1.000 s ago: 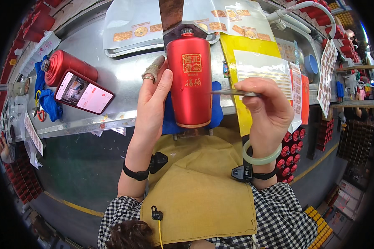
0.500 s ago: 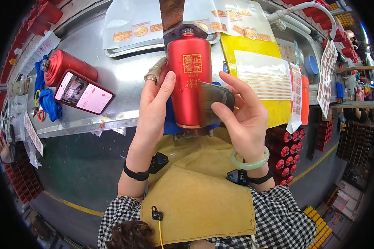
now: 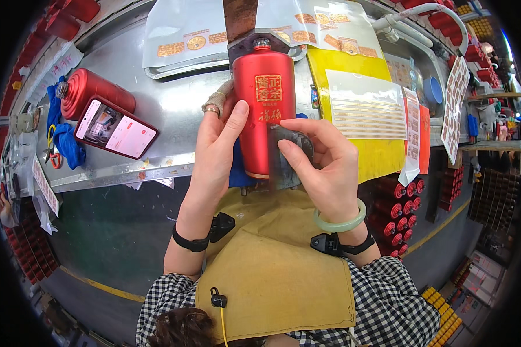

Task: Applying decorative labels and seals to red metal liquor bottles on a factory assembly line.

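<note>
ok so from where I'm standing, this red bottle (image 3: 260, 133) looks pretty far along on its front face. It's lying with the neck pointing away from the worker, a blue cloth (image 3: 237, 173) peeking out under it on the metal counter (image 3: 173, 104). There's a square gold emblem (image 3: 268, 88) high on the bottle's front and smaller gold lettering (image 3: 270, 115) under that, both looking properly in place to me.

Left hand (image 3: 217, 133): grip wrapped on the bottle's left side, thumb across the front. Right hand (image 3: 330, 153): grip pinched together on a dark flat scraper (image 3: 302, 139), which sits against the bottle's lower right, just below the lettering. It's kinda blurred, so don't quote me on the exact tool. My read is that this is pressing or smoothing, so that bit isn't finished yet.

What's left? Hard to say. To the right of the bottle a sheet of gold strips (image 3: 367, 110) lies on a yellow sheet (image 3: 353, 66), and beyond the bottle's neck there's a sticker sheet (image 3: 185, 23) with plenty of gold pieces on it. Can't tell if any are meant for this one. Another bottle (image 3: 101, 92) lies off to its left behind a phone (image 3: 116, 128), and I can't see its front from here
</note>
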The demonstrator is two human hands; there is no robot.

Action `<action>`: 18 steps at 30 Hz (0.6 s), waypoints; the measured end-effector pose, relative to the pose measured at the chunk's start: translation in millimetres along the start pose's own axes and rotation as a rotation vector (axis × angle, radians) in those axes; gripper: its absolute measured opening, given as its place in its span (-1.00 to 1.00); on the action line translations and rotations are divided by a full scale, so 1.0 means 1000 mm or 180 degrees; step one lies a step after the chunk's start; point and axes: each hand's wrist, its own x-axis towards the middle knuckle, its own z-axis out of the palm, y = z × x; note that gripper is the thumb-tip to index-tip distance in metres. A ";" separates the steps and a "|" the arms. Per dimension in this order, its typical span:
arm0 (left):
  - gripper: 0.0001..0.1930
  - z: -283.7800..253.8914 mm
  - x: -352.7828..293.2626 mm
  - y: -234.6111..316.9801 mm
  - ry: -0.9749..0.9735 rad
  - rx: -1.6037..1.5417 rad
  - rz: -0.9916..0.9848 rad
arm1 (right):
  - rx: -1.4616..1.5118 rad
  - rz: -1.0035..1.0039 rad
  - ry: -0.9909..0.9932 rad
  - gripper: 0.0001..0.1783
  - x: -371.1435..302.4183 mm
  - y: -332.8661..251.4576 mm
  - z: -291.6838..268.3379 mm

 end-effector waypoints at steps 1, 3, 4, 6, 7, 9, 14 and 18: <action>-0.43 0.001 0.000 0.000 -0.0003 0.0000 -0.0003 | -0.0001 0.0002 0.0004 -0.72 0.000 0.000 0.000; -0.44 0.002 -0.001 0.001 -0.0001 -0.0002 -0.0013 | -0.0257 -0.0169 0.0059 -0.72 0.000 -0.001 0.000; -0.44 0.002 -0.001 0.001 0.0000 -0.0003 -0.0014 | -0.0258 -0.0168 0.0058 -0.72 0.000 -0.001 0.000; -0.44 0.001 -0.001 0.002 -0.0019 -0.0023 -0.0035 | -0.0371 -0.0203 0.0085 -0.73 0.001 -0.001 0.000; -0.44 0.001 -0.001 0.002 -0.0019 -0.0022 -0.0036 | -0.0371 -0.0202 0.0085 -0.73 0.001 -0.001 0.000; -0.44 0.002 -0.001 0.001 -0.0015 -0.0008 0.0002 | -0.0388 -0.0208 0.0096 -0.72 0.000 0.000 0.000; -0.44 0.000 0.000 -0.001 -0.0019 0.0004 0.0013 | -0.0484 -0.0270 0.0088 -0.73 0.001 -0.001 0.000; -0.43 -0.001 0.000 -0.001 -0.0011 0.0022 0.0001 | -0.0700 -0.0363 0.0102 -0.74 0.002 -0.007 0.001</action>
